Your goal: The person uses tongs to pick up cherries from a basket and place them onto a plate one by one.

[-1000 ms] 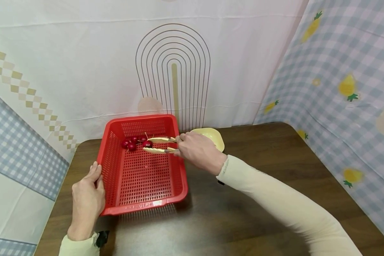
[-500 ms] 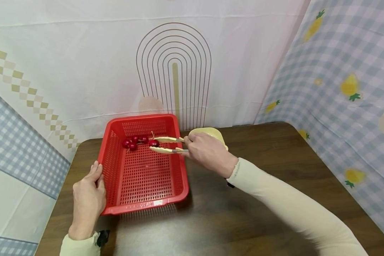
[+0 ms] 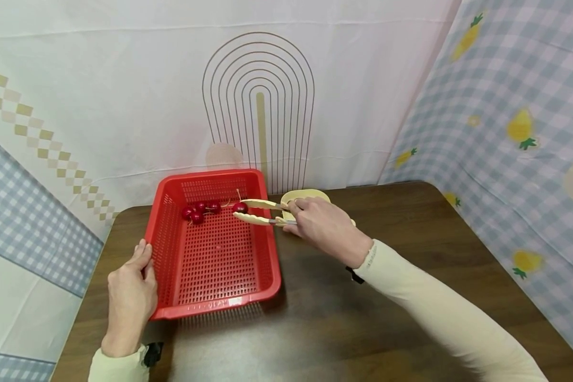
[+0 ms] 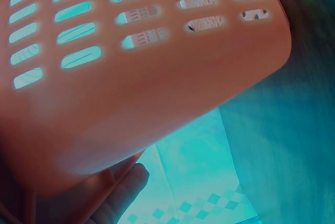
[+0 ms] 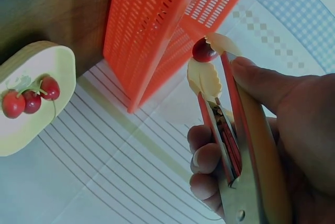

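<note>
Left hand (image 3: 131, 292) grips basket (image 3: 215, 306) with four cherries (image 3: 197, 218); right hand (image 3: 328, 229), tongs (image 3: 252, 218) around one cherry (image 5: 202, 51); dish (image 5: 29, 128) holds three cherries (image 5: 32, 102).

Basket (image 3: 205, 309): smooth, glossy plastic. Tongs (image 5: 250, 156): metal arms, plastic-looking tips. Cherries (image 3: 197, 218): smooth, glossy. Dish (image 3: 306, 194), right: looks smooth, plastic. Table (image 3: 344, 329): wood-grained, shines near. Far hanging (image 3: 138, 106): matt, creased cloth.

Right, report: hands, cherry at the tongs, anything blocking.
Left fingers holding red basket. Right fingers gripping tongs. Cherry between tong tips. Basket rim lies between cherry and yellow bowl.
</note>
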`<state>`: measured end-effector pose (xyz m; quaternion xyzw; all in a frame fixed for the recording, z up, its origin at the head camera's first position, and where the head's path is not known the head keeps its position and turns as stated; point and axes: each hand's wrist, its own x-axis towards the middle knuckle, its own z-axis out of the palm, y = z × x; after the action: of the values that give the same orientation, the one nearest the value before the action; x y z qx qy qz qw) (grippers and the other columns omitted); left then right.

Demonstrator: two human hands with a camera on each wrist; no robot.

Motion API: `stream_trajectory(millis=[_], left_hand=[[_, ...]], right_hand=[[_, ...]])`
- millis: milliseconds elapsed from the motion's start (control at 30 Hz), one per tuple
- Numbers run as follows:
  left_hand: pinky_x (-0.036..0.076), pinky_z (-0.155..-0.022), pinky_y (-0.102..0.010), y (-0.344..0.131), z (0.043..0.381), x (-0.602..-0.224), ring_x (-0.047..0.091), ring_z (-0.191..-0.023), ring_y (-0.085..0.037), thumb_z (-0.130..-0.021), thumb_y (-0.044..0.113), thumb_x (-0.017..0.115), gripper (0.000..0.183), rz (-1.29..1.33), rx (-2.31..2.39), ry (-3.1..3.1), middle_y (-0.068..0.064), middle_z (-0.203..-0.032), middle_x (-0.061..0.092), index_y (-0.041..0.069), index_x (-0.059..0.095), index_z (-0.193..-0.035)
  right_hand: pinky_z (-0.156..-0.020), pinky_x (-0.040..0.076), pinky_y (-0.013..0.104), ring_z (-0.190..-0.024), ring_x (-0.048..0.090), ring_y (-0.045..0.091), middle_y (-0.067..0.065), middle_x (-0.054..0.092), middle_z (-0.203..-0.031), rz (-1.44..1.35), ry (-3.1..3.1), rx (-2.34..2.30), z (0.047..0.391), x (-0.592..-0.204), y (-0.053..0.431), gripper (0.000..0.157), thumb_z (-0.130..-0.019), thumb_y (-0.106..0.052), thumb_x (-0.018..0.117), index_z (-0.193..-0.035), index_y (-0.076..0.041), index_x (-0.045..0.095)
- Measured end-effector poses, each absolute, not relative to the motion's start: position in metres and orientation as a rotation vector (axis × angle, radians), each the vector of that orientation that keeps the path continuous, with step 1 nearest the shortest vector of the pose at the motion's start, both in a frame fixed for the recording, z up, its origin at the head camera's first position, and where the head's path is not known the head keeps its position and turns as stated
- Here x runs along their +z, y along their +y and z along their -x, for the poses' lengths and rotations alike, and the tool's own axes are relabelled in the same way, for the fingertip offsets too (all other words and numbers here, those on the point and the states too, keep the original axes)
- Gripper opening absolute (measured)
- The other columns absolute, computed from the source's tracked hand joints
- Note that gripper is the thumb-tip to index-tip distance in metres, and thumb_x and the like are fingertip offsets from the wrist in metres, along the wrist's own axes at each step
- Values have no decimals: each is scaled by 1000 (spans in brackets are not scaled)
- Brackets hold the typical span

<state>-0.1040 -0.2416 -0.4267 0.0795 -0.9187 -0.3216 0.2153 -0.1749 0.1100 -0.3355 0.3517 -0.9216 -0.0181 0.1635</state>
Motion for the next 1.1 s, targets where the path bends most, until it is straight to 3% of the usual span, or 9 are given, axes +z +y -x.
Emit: stream_trajectory(millis=[133,533,833,1100], left_hand=[[47,-104,-61,-242,104,-427,55,-133,-42,-99,-4,57,40,-221,-896,-2553,-19,-145,53,-4,58,-138],[47,-104,-61,-241,104,-428,54,-133,-42,-98,-4,58,40,-224,-903,-2554,-19,-145,53,-4,58,-138],[47,-103,-62,-242,104,-427,55,-132,-42,-99,-4,58,40,-224,-889,-2557,-20,-144,53,-4,58,-138],[47,-104,-61,-243,104,-427,54,-133,-42,-99,-4,57,40,-228,-898,-2562,-19,-146,52,-4,57,-139]], right_hand=[[-67,60,35,-75,66,20,2,70,-87,-971,-2642,-55,173,-337,116,32,-96,-37,72,-108,-7,72],[-60,55,35,-68,61,22,3,64,-79,-876,-2661,23,165,-341,135,30,-95,-39,73,-93,-9,66],[-69,58,41,-74,66,28,8,66,-84,-867,-2659,47,163,-351,153,31,-96,-34,71,-101,-4,66],[-73,61,42,-79,70,27,11,68,-92,-751,-2763,156,160,-357,165,44,-98,-38,68,-120,0,69]])
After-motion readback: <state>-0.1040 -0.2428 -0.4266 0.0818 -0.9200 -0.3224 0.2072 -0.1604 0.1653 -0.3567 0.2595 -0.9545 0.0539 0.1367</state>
